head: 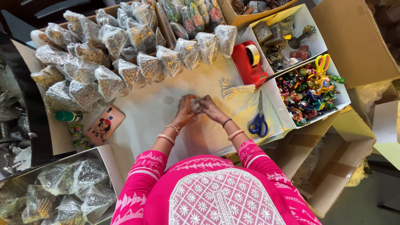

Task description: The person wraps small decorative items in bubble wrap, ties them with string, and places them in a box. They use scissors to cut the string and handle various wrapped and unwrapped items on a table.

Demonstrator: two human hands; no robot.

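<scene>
Both hands met at the middle of the white paper-covered counter (166, 104), closed together around a small clear crinkled plastic packet (194, 105). Her left hand (184, 111) gripped the packet from one side with curled fingers, and her right hand (211, 109) pinched it from the other; what was inside the packet could not be made out. Both wrists wore thin bangles, and bright pink embroidered sleeves ran back toward the viewer.

Beyond the hands, rows of clear plastic bags filled with dark and gold pieces (125, 71) lay along the far side of the counter, with more heaped in a cardboard box (137, 25) behind them. Another white box of similar filled bags (71, 187) sat near her left elbow. A phone in a peach-coloured case with a cartoon figure (104, 125) lay flat on her left side, and a small green bottle (68, 116) rested just beyond it.

On her right side, blue-handled scissors (259, 123) lay on the counter, near a bundle of cream paper strips (237, 88). A red tape dispenser (249, 62) stood just beyond the strips. Further right, a white tray of small multicoloured trinkets (310, 91) sat beside another tray holding dark metal items (283, 37).
</scene>
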